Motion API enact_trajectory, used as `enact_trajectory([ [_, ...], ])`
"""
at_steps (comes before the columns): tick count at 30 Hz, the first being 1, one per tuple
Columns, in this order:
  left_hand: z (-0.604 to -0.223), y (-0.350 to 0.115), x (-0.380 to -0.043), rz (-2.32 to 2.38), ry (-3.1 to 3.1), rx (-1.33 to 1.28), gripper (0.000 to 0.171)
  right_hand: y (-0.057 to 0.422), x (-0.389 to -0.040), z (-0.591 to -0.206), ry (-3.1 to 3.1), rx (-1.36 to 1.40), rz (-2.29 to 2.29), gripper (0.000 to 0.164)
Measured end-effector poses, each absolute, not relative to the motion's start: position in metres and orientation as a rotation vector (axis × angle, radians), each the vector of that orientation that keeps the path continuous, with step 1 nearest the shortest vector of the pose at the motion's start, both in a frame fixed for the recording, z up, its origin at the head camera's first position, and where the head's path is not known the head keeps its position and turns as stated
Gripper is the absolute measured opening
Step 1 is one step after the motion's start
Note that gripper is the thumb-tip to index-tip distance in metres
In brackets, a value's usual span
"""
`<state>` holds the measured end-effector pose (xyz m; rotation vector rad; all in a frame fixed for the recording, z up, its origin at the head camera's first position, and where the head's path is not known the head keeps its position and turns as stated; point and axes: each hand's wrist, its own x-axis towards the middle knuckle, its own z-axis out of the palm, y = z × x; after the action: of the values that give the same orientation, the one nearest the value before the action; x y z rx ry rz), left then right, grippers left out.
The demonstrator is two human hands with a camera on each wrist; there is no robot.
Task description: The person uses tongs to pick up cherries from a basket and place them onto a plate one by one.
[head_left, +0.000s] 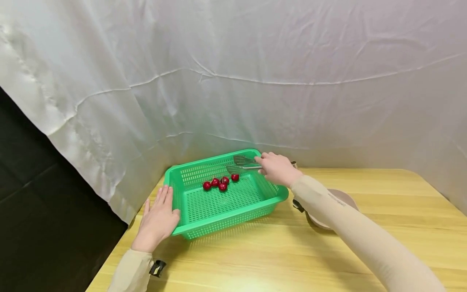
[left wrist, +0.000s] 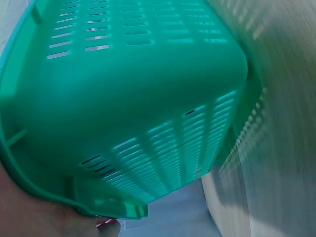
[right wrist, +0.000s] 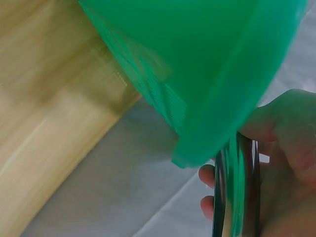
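Resting at the basket's 8 o'clock, the person's left hand [head_left: 157,219] lies on the rim with its fingers straight and the little finger spread from the others. A beige sleeve [head_left: 130,269] covers that forearm, and a black clip [head_left: 157,268] sits at the wrist. Both stand over a light wooden table [head_left: 237,259]. The green basket [head_left: 222,220] sits upright on this table, its sides pierced with slots. Toward 4 o'clock from it, a round dish [head_left: 345,197] shows partly from under the right sleeve [head_left: 339,219]. Inside the basket, five red cherries [head_left: 223,187] lie on the floor, strung from its middle toward 11 and 1 o'clock. At 2 o'clock, the right hand [head_left: 279,167] pinches metal tongs [head_left: 246,166] between thumb and fingers; their two tips point to 9 o'clock, apart, above the basket. Beyond everything, toward 12 o'clock, hangs a pale, creased curtain [head_left: 255,109].
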<state>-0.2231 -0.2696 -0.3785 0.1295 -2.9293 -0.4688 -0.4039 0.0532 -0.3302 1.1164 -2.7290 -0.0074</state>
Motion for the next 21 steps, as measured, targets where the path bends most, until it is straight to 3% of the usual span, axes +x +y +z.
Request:
enact_trajectory([
  [21,-0.378,-0.270,-0.223,-0.455,-2.930,0.127,0.068,0.031,-0.405,-0.336,-2.733,1.134,-0.224,0.043],
])
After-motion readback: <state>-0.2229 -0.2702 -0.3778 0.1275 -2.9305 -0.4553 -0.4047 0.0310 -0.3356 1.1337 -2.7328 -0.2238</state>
